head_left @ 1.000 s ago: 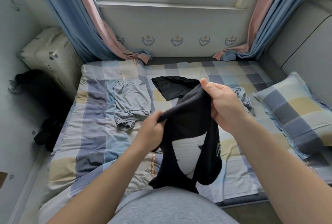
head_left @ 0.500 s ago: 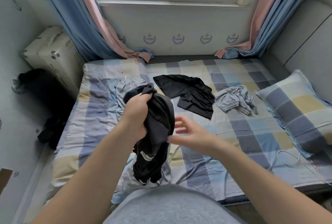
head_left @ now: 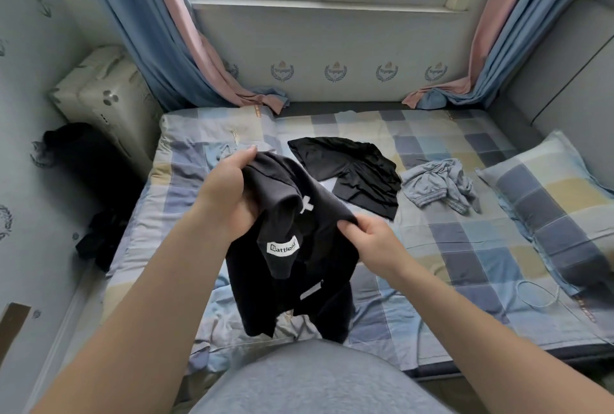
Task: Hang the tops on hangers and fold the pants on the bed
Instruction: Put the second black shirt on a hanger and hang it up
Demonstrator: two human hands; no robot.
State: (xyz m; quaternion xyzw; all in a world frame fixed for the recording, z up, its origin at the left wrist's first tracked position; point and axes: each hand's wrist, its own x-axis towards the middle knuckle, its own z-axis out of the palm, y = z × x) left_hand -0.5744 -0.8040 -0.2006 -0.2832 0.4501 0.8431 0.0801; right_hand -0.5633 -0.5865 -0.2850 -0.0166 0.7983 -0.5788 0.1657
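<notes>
A black top with white print and a white label hangs bunched above the near part of the checked bed. My left hand grips its upper folds. My right hand pinches an edge of the same cloth lower and to the right. Black shorts lie flat on the bed behind the top. To their right, a crumpled grey-blue garment lies on the bed. Another grey garment on the bed peeks out behind my left hand, mostly hidden.
A checked pillow lies at the bed's right side, with a thin white cable near it. Dark clothes and a white suitcase fill the gap left of the bed. Curtains hang at both far corners.
My right hand, free half a second ago, has taken hold of the black top's edge. The top has spread out between both hands and moved toward the middle.
</notes>
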